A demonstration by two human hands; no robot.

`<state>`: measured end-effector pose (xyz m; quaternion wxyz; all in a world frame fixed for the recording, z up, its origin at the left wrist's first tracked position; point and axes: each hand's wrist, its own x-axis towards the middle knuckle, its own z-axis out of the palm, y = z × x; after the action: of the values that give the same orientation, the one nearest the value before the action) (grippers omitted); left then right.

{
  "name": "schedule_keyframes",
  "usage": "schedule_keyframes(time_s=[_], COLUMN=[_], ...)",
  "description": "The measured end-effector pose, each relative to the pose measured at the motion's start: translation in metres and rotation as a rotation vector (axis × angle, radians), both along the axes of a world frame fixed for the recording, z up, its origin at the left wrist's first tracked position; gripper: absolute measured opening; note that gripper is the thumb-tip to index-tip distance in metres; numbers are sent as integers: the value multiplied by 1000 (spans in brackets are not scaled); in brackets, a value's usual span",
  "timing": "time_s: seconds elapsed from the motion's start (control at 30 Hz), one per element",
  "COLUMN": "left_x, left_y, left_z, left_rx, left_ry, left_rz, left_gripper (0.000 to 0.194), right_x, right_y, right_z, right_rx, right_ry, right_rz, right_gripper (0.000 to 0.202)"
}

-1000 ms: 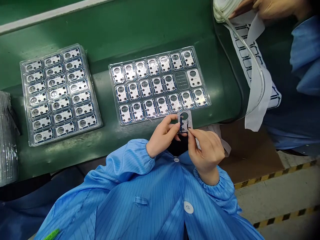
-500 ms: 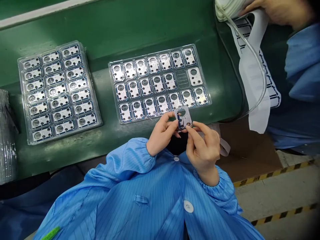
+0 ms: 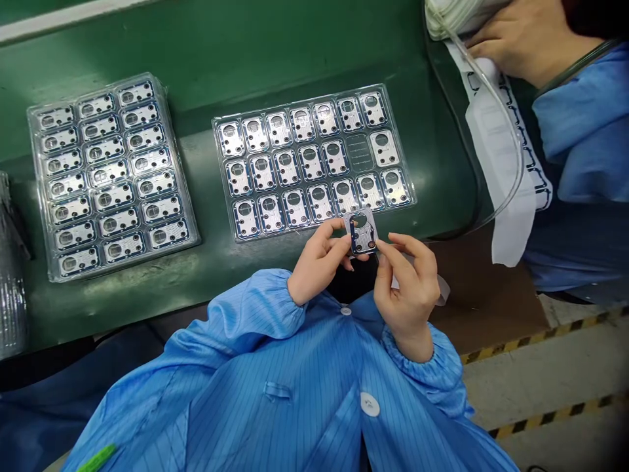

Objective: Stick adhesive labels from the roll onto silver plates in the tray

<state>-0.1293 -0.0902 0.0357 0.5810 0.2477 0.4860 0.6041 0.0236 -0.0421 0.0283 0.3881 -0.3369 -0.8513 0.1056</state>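
A small silvery plate [image 3: 363, 231], with a round cutout and a dark blue outline strip along its edges, is held over the table's front edge. My left hand [image 3: 322, 259] grips it by its left side, thumb in front and fingers partly hidden behind. At the plate's lower right corner, the index fingertip of my right hand [image 3: 410, 288] touches the edge; the thumb is apart below and the other fingers are loosely bent. Just beyond my hands lies a clear plastic tray [image 3: 361, 154] of similar plates, with one bare pocket in its middle row.
On the left stands a stack of filled clear trays [image 3: 111, 174], with more stacked plastic trays [image 3: 10, 282] at the far left. A co-worker's hand [image 3: 525, 46] is by a white strip [image 3: 514, 216] of dark outlines. A cable and a clear tube [image 3: 515, 157] run nearby.
My right index fingertip has moved from the plate's bottom edge to its lower right corner. More dark outline shows on the plate's right side. The co-worker's hand has moved lower.
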Motion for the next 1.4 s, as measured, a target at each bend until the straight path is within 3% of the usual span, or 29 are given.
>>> schedule_keyframes(time_s=[0.37,0.7,0.8,0.93,1.03,1.4], left_x=[-1,-3,-3,-4,-4,-5], left_y=[-1,-1,-1,-1,0,-2], left_z=[-2,-4,-4,-3,-2,-4], left_rx=[1,24,24,28,26,62], left_ry=[21,-1,7,8,16,41], left_rz=[-21,-56,-66,-79,-89,-132], left_gripper=[34,41,42,43,42,47], right_x=[3,9,8,7,6,-5], right_y=[5,17,20,21,22,33], right_z=[-2,-9,-7,-1,2,-7], right_rx=[81,225,65,-404,-658,-1078], right_ry=[-71,-148,-3,181,243,515], right_rz=[-45,-74,-65,-41,-6,127], right_gripper=[35,46,35,19,21,29])
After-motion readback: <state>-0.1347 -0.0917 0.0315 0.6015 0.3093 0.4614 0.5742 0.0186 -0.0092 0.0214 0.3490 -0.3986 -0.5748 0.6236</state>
